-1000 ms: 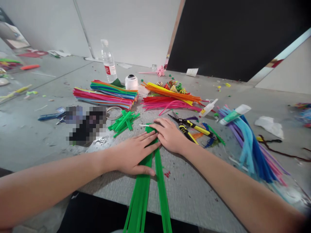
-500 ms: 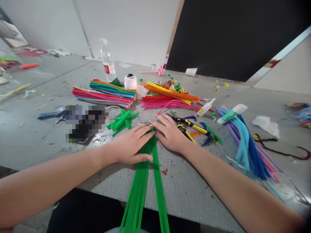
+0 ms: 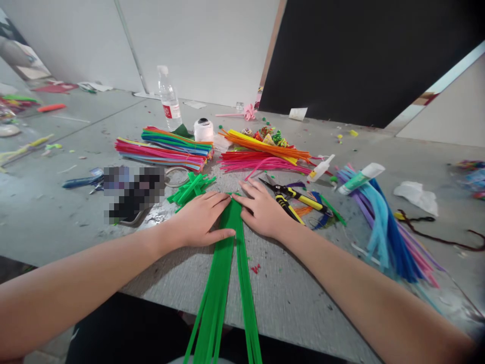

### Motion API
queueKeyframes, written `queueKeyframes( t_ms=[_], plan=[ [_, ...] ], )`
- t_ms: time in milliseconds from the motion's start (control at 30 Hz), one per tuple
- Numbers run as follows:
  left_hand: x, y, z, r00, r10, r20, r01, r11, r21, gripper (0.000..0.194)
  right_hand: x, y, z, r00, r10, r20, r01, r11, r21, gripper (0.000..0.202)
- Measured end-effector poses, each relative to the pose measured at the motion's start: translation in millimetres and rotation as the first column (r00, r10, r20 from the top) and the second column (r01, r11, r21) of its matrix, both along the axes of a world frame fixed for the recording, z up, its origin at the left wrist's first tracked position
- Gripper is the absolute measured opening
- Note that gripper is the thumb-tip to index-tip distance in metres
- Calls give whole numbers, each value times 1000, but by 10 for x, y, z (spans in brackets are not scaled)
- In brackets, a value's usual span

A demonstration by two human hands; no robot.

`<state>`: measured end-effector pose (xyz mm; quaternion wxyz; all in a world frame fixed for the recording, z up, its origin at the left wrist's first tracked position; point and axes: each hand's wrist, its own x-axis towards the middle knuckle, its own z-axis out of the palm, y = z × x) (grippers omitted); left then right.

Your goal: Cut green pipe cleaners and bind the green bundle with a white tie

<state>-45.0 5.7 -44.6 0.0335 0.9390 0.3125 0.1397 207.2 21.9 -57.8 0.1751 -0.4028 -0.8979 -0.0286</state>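
A bundle of long green pipe cleaners (image 3: 227,263) lies on the grey table (image 3: 295,298), running from the middle toward me and hanging over the near edge. My left hand (image 3: 199,220) rests flat on the left side of the bundle's far end, thumb across the strands. My right hand (image 3: 261,210) lies flat against the right side, fingertips at the bundle's tip. Both hands press the strands together between them. A pile of short green cut pieces (image 3: 191,187) sits just left of my left hand.
Yellow-handled cutters (image 3: 293,197) lie right of my right hand. Multicoloured pipe cleaner bundles (image 3: 166,149), orange and pink ones (image 3: 265,154), blue and purple ones (image 3: 386,222), a water bottle (image 3: 167,98), a white tape roll (image 3: 203,130) and glue bottles (image 3: 359,178) surround them.
Both hands slid a little farther along the green bundle and closer together, squeezing the strands into a narrower strip. The view shifted slightly.
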Motion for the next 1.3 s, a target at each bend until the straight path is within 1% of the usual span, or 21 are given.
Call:
queueKeyframes(
  t_ms=[200,333,367,467,500,600,700,800,967,1067,1200,1300],
  plan=[
    [18,-19,12,999,21,-26,-21,1000,2,92,-8,-36,-29,997,-46,-55,46,999,-1,45],
    [36,-31,19,999,23,-22,-23,1000,10,88,3,-27,-57,991,-31,-133,35,999,31,39],
    [33,-28,20,1000,22,-16,-22,1000,8,83,9,-22,-60,988,-23,-154,31,998,46,36],
    [-2,4,15,1000,8,7,-8,1000,-8,59,21,-13,-52,982,0,-187,14,997,77,31],
    [-18,19,13,1000,0,14,0,1000,-13,54,20,-15,-44,982,7,-186,8,997,79,30],
    [-50,49,12,1000,-16,19,16,1000,-10,57,4,-32,-14,988,10,-153,0,998,66,34],
    [-28,42,25,1000,4,-18,-5,1000,-10,58,-23,-47,11,997,-7,-71,9,999,33,43],
    [18,18,39,999,25,-44,-26,999,-19,58,-40,-46,13,999,-26,-27,26,1000,8,44],
    [41,26,19,998,49,36,-47,998,-39,58,-29,-32,-25,992,-49,-118,55,997,50,36],
    [40,49,2,995,44,94,-39,998,-50,57,-14,-30,-42,985,-54,-163,67,994,80,30],
    [48,58,3,990,34,138,-27,998,-52,53,-2,-30,-38,985,-54,-166,71,992,102,27],
    [37,44,26,991,28,135,-20,998,-61,52,3,-35,-17,987,-50,-155,65,994,93,27]
  ],
)
